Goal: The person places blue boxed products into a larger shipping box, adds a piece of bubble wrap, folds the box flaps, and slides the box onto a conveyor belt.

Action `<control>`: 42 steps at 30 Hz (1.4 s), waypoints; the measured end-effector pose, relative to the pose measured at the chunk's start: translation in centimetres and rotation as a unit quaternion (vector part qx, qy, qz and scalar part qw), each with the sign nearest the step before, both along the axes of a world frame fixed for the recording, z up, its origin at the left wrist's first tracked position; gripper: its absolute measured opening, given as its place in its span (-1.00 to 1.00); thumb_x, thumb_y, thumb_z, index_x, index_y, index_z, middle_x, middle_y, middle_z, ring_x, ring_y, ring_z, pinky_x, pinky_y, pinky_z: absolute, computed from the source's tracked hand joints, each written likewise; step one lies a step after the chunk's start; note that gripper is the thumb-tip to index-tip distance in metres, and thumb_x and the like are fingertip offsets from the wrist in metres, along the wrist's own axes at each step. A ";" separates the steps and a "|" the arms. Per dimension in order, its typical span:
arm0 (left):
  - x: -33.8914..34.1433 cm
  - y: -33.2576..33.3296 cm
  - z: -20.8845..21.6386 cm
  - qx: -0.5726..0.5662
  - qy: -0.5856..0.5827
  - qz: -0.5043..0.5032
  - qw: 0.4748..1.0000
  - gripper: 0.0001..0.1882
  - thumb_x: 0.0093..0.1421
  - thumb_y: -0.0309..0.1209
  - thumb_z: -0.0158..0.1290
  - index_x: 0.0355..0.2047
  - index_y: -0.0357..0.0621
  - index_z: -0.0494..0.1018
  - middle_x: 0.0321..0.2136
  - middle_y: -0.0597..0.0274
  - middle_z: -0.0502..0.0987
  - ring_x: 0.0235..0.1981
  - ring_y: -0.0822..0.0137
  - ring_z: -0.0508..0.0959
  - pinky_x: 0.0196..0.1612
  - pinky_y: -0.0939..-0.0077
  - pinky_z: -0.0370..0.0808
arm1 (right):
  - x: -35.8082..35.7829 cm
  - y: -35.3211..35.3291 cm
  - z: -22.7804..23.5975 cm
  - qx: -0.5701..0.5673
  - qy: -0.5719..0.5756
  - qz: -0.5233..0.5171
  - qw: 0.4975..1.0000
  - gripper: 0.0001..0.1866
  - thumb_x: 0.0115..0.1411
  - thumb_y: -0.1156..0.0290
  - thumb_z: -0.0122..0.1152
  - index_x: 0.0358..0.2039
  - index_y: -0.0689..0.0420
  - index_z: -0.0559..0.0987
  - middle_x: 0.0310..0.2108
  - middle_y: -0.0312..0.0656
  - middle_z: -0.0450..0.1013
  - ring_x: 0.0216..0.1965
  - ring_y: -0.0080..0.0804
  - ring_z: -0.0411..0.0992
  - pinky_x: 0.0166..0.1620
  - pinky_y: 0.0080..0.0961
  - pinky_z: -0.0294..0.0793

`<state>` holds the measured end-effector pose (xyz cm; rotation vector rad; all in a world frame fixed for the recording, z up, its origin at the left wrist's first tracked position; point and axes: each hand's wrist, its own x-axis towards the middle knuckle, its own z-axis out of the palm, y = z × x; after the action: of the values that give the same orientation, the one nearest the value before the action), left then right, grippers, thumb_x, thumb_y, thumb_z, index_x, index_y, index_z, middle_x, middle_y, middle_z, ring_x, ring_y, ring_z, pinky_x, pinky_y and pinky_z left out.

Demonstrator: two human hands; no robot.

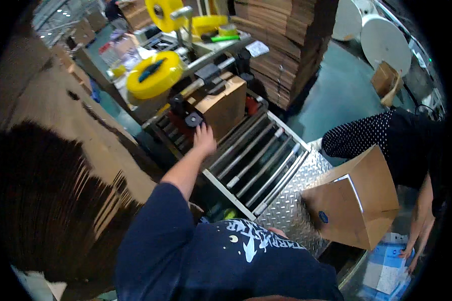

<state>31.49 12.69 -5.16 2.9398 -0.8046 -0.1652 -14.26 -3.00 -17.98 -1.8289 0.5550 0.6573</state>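
Observation:
My left hand (204,140) reaches out with its fingers stretched, touching or nearly touching the near end of a brown cardboard box (226,108). That box sits in a taping machine (210,75), beneath its black-and-metal top head. A black roller (193,119) of the machine is right beside my fingertips. Of my right hand (277,232) only a sliver of skin shows past my dark shirt; its fingers are hidden. To the right, an open-topped cardboard carton (336,210) stands on a diamond-plate metal surface (291,205), apart from my hands.
A roller conveyor (258,160) runs from the machine toward the plate. Yellow tape rolls (155,75) hang above the machine. Flat cardboard is stacked behind (281,50) and at left (40,110). A co-worker's hands (409,256) touch a blue-and-white package (386,266) at right.

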 end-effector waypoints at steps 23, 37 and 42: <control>-26.1 37.1 59.5 -0.316 -0.773 0.007 0.551 -0.53 -0.03 -0.28 0.14 -0.14 -0.31 0.40 -0.15 -0.08 0.43 -0.08 0.04 0.38 0.00 0.30 0.33 | -2.9 -0.6 1.5 -0.243 -0.088 0.088 0.962 -0.61 -0.04 0.13 0.10 -0.28 0.13 0.55 -0.29 -0.04 0.49 -0.22 -0.16 0.45 -0.14 -0.35 0.40; -24.5 65.2 75.0 -0.151 -0.679 0.322 0.643 -0.37 -0.02 0.04 0.01 -0.10 -0.23 0.28 -0.15 -0.08 0.40 -0.12 0.04 0.40 -0.08 0.12 0.32 | 9.8 20.2 5.3 -0.204 -0.154 0.153 0.955 -0.61 -0.04 0.12 0.10 -0.29 0.14 0.56 -0.28 -0.04 0.48 -0.22 -0.18 0.45 -0.13 -0.35 0.40; -24.5 63.1 76.2 -0.168 -0.739 0.235 0.609 -0.55 0.05 -0.06 -0.02 -0.22 -0.18 0.35 -0.23 -0.03 0.46 -0.21 0.08 0.47 -0.15 0.13 0.36 | 7.8 20.7 5.8 -0.207 -0.142 0.123 0.960 -0.61 -0.04 0.12 0.10 -0.29 0.14 0.56 -0.28 -0.04 0.48 -0.22 -0.18 0.45 -0.13 -0.36 0.40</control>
<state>7.02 75.76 71.07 2.1288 0.0726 2.2909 -6.47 17.74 -12.23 -2.3659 0.2855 0.4486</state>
